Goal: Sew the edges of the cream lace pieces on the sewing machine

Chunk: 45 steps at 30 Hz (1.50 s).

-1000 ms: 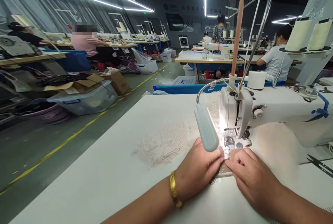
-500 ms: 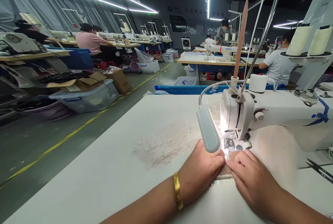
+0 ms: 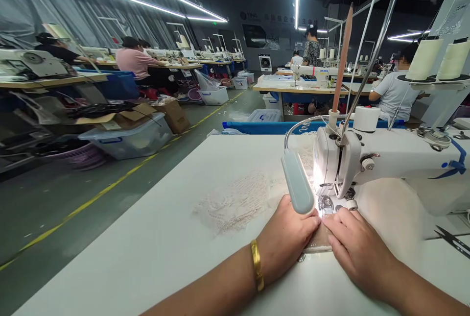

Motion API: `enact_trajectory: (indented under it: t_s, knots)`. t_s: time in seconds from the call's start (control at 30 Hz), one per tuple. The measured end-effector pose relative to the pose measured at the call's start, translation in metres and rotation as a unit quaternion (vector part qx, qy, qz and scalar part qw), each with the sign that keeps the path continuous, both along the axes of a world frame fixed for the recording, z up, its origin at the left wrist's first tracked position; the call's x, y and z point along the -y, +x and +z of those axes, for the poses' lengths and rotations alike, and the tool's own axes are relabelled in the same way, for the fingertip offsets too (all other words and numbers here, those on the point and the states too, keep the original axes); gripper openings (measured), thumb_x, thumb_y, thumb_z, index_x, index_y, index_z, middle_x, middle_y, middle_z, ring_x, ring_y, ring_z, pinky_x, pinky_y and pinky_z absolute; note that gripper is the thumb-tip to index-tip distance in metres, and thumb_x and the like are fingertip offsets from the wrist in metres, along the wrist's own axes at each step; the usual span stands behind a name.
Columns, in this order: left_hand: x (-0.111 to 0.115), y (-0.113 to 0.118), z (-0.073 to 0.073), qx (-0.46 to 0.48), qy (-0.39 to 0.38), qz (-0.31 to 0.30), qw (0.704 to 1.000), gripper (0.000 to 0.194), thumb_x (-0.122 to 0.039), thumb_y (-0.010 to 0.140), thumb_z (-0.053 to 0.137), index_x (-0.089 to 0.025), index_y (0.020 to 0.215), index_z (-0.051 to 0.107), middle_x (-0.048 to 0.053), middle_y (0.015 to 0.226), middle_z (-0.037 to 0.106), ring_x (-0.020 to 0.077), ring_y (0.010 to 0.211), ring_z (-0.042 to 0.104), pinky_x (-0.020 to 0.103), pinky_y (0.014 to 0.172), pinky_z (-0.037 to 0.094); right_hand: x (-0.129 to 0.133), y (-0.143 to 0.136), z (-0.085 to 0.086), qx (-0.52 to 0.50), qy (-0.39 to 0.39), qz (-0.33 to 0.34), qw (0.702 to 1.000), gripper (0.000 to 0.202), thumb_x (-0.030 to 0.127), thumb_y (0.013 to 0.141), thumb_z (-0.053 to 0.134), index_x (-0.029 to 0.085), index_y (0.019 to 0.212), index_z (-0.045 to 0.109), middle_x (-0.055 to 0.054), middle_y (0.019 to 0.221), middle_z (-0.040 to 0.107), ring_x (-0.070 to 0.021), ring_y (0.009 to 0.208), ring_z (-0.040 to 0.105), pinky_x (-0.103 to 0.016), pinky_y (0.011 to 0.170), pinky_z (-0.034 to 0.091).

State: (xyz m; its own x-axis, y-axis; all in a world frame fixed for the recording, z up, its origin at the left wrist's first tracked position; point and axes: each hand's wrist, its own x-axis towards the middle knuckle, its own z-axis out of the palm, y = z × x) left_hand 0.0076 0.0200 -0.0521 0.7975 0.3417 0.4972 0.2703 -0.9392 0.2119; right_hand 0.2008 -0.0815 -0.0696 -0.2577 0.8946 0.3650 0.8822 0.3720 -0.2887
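Note:
A piece of sheer, pale lace fabric lies on the white sewing table and runs in under the needle area of a white sewing machine. My left hand, with a gold bracelet at the wrist, is closed on the fabric just left of the presser foot. Opposite it, my right hand has bent fingers pinching the fabric edge in front of the foot. The fingertips of both hands nearly meet there. A grey-green lamp head hides part of my left hand.
Black thread snips lie at the right edge. A brown pencil stands upright on the machine head. Two thread cones sit behind at right. Other people work at machines beyond, and a storage box stands on the floor at left.
The camera view has turned slightly, shifting the room rightward in the picture. Both hands stay at the presser foot, with only a slight shift of the right fingers.

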Motion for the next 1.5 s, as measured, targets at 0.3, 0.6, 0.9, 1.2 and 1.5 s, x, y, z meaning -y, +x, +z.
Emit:
enact_trajectory:
  t_s: [0.3,0.6,0.9,1.2,1.5]
  knots:
    - [0.000,0.000,0.000,0.004,0.019,-0.005,1.000,0.033,-0.013,0.102,0.043,-0.022,0.093,0.073,0.005,0.085,0.073,0.0226,0.082,0.065,0.044,0.085,0.052,0.000,-0.001,0.001,-0.006,-0.009,-0.007,1.000,0.023,0.009,0.099,0.041,0.020,0.087,0.057,-0.007,0.089,0.059,-0.0228,0.077,0.050,-0.040,0.069,0.049]
    - [-0.004,-0.001,-0.002,-0.003,-0.032,0.012,0.999,0.030,-0.020,0.103,0.046,-0.027,0.098,0.075,0.004,0.095,0.074,0.0242,0.089,0.066,0.046,0.091,0.053,-0.005,-0.002,0.005,-0.007,0.009,-0.006,1.000,0.028,0.010,0.102,0.040,0.020,0.111,0.064,-0.004,0.084,0.058,-0.0218,0.071,0.052,-0.038,0.066,0.047]
    - [-0.004,0.001,-0.003,-0.011,-0.014,0.015,1.000,0.028,-0.016,0.102,0.048,-0.025,0.098,0.074,0.005,0.095,0.074,0.0248,0.093,0.066,0.047,0.093,0.052,-0.003,0.001,0.007,-0.031,0.000,0.002,1.000,0.025,0.011,0.103,0.040,0.020,0.105,0.063,-0.006,0.090,0.064,-0.0235,0.075,0.057,-0.041,0.071,0.052]
    - [-0.008,0.002,-0.006,-0.017,-0.001,0.023,1.000,0.026,-0.013,0.100,0.047,-0.023,0.101,0.071,0.006,0.104,0.074,0.0236,0.097,0.067,0.045,0.096,0.052,-0.005,0.012,0.005,-0.109,-0.011,-0.060,0.992,0.025,0.024,0.107,0.039,0.023,0.090,0.058,-0.008,0.101,0.065,-0.0266,0.097,0.066,-0.041,0.079,0.056]
    - [-0.008,0.004,0.002,-0.036,-0.023,0.043,0.998,0.024,-0.012,0.100,0.046,-0.021,0.093,0.066,0.006,0.095,0.071,0.0223,0.093,0.064,0.040,0.094,0.050,-0.001,0.013,0.009,-0.121,-0.033,-0.062,0.990,0.026,0.029,0.108,0.038,0.024,0.087,0.054,-0.007,0.098,0.063,-0.0253,0.096,0.064,-0.042,0.083,0.056]
